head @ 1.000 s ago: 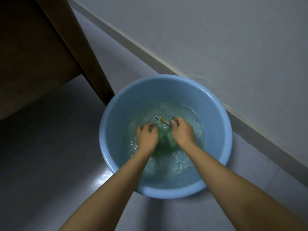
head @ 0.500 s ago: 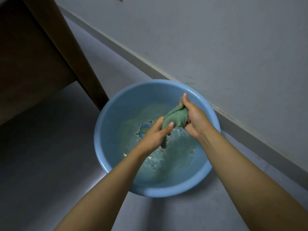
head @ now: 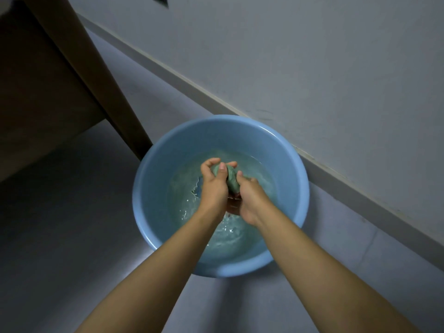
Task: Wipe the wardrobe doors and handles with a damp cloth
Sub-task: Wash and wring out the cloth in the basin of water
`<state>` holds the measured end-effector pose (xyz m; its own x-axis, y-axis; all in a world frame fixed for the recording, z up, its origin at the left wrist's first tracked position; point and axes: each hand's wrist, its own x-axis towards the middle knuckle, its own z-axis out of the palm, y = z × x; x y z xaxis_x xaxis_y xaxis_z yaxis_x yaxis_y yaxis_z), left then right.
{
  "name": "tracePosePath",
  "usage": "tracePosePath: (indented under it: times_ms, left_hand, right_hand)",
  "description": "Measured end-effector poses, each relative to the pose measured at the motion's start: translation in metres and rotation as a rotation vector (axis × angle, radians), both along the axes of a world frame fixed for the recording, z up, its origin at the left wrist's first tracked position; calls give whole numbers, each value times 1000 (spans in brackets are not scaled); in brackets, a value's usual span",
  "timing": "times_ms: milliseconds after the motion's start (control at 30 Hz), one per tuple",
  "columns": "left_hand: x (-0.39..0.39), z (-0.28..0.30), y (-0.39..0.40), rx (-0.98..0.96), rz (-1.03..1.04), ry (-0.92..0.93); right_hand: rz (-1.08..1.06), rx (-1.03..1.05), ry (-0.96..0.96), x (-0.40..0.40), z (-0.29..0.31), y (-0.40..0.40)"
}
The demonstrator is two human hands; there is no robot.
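cloth [head: 231,179] – mostly hidden by both hands | basin [head: 168,164] floor print – unreadable under water

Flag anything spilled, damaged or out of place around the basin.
Nothing stands out. The blue basin sits level on the floor, its water inside, while both hands wring the green cloth over it.
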<state>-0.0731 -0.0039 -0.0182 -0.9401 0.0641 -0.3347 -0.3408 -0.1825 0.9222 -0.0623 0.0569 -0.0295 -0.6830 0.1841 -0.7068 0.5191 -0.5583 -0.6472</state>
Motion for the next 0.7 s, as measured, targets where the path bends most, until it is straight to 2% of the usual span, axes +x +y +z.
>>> tracePosePath:
  times_ms: [33,67,167,200,300,367,467,533,567,633,700]
  left_hand:
    - [3,3,1,-6,-13,27]
    - [3,2,1,-64,-45,80]
    - [2,2,-5,-348,-206,278]
    - [0,3,-9,-369,-259,284]
    - [-5,4,-27,-295,-457,304]
    - [-2,4,-34,-430,-540,458]
    - [-3,0,-33,-642,-466,634]
    - [-5,0,-33,-753,-434,683]
    - [-6,-3,-33,-814,-420,657]
    - [-5,-5,-32,-890,-336,568]
    - [0,-3,-27,-878,-245,506]
  right_hand:
    - [8,32,26,0,1,0]
    - [51,149,52,1,-1,0]
    - [110,630,113,1,-2,5]
    - [90,676,133,-1,-1,10]
    - [119,636,112,-9,4,30]
    - [244,551,78,-9,12,38]
    - [380,463,100,-3,21,38]
    - [373,444,121,1,23,31]
    - [362,500,136,3,23,27]
    - [350,780,171,6,22,21]
    - [292,969,256,12,19,16]
